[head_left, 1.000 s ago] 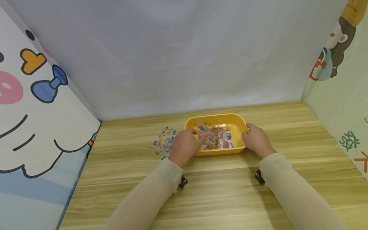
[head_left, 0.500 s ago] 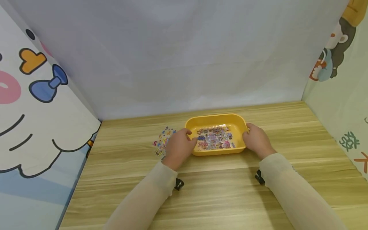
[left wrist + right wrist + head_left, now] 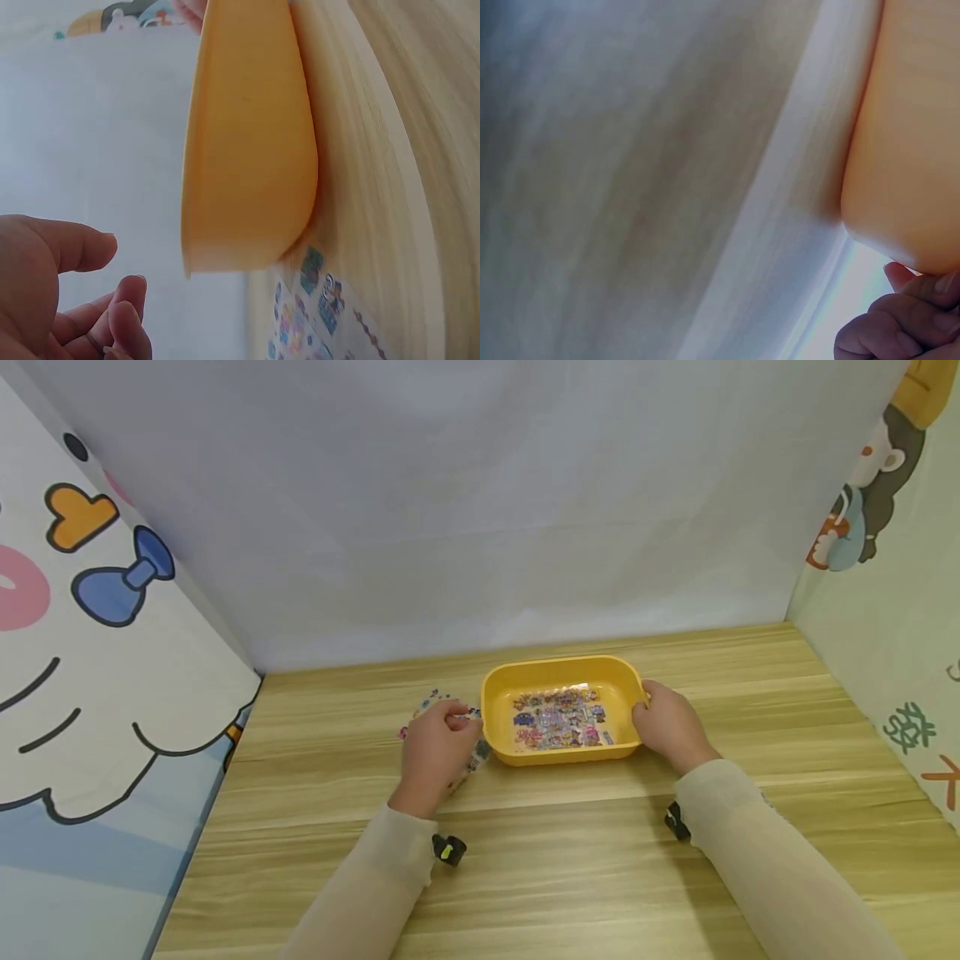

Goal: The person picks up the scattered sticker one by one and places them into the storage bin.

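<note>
In the head view, a shallow yellow plastic tray [image 3: 555,758] stands on the table, with clear sticker sheets [image 3: 558,718] printed with small colourful figures lying flat inside. My right hand [image 3: 671,722] grips the tray's right end, thumb at the rim; the right wrist view shows its curled fingers [image 3: 911,319] by the tray's underside. My left hand [image 3: 438,747] hovers left of the tray, over more sticker sheets [image 3: 480,750] that it partly hides. In the left wrist view, a gap separates its thumb [image 3: 86,247] from its loosely bent fingers, with nothing seen between them.
The wood-grain table [image 3: 570,877] meets a pale cloth backdrop [image 3: 480,543] behind the tray. Printed cartoon panels stand along the left [image 3: 112,710] and right [image 3: 885,635] sides. A black wrist strap [image 3: 448,850] shows at my left sleeve.
My left hand lets go of a clear sticker sheet, which now lies flat in the tray, and moves left over the other sheets. My right hand stays on the tray's end.
</note>
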Demonstrator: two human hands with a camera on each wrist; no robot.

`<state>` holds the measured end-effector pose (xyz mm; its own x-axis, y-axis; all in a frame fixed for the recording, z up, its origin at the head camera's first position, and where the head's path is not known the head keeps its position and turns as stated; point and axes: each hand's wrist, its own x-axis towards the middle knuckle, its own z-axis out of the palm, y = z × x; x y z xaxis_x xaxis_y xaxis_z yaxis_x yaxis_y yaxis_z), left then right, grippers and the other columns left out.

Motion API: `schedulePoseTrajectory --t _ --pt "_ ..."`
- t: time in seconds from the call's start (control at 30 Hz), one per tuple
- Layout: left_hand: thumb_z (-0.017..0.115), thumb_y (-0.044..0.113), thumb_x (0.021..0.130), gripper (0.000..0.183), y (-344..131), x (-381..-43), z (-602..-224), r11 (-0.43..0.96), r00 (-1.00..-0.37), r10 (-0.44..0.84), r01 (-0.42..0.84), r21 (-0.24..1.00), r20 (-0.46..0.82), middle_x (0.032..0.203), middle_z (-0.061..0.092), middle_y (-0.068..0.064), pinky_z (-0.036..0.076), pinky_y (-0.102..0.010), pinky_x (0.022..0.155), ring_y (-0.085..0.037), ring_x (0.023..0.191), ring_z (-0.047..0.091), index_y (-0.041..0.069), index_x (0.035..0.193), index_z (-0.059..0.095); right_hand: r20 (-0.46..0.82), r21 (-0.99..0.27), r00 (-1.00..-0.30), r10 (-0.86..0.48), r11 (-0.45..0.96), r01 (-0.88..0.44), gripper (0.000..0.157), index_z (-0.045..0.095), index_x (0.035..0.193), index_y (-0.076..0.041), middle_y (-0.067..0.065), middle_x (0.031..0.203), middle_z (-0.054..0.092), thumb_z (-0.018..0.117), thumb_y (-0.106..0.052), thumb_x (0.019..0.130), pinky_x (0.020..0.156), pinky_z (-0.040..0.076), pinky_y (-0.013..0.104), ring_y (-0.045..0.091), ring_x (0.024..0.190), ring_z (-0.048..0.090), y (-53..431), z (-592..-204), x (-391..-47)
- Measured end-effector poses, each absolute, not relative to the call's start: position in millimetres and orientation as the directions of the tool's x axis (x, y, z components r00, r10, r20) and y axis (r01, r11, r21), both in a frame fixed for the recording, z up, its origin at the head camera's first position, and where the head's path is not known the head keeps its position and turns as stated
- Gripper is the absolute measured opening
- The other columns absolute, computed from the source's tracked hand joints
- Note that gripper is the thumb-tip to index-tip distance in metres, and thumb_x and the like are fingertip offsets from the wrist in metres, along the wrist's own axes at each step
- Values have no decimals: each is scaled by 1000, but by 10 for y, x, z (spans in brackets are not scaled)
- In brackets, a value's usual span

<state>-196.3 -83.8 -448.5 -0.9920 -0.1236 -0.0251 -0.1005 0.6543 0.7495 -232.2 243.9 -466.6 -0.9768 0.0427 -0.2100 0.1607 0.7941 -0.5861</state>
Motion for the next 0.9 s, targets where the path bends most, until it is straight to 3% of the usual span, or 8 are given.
schedulePoseTrajectory --t 0.2,0.43,0.63,0.9 --pt "73 38 95 42 -1052 -1945 -4570 607 -980 -190 -162 778 -56 96 65 -3 51 -36 65 -21 77 60 9 126 69 -205 -585 -978 40 796 155 57 30 155 11 34 149 45 36 -18 106 104 45 58 39 114 57 2442 -4673 -2325" --pt "74 33 94 46 -1297 -1926 -4684 598 -971 -224 -203 776 -82 101 64 -6 50 -37 67 -22 79 60 8 132 63 -208 -590 -977 40 792 158 57 30 155 12 34 150 43 36 -18 106 108 42 59 40 119 55 2435 -4657 -2320" --pt "73 36 95 59 -1484 -1942 -4763 625 -968 -229 -231 746 -108 121 62 -11 51 -47 86 -29 101 61 7 142 54 -207 -594 -978 37 789 156 57 31 155 12 34 149 46 36 -18 106 105 45 58 39 114 57 2440 -4657 -2323" --pt "75 41 93 81 -1636 -1945 -4813 779 -975 -173 -222 586 -139 146 44 -28 40 -60 108 -47 131 45 -2 152 40 -215 -591 -976 35 791 158 57 30 155 12 34 149 45 37 -19 107 105 45 58 39 114 57 2454 -4673 -2324"
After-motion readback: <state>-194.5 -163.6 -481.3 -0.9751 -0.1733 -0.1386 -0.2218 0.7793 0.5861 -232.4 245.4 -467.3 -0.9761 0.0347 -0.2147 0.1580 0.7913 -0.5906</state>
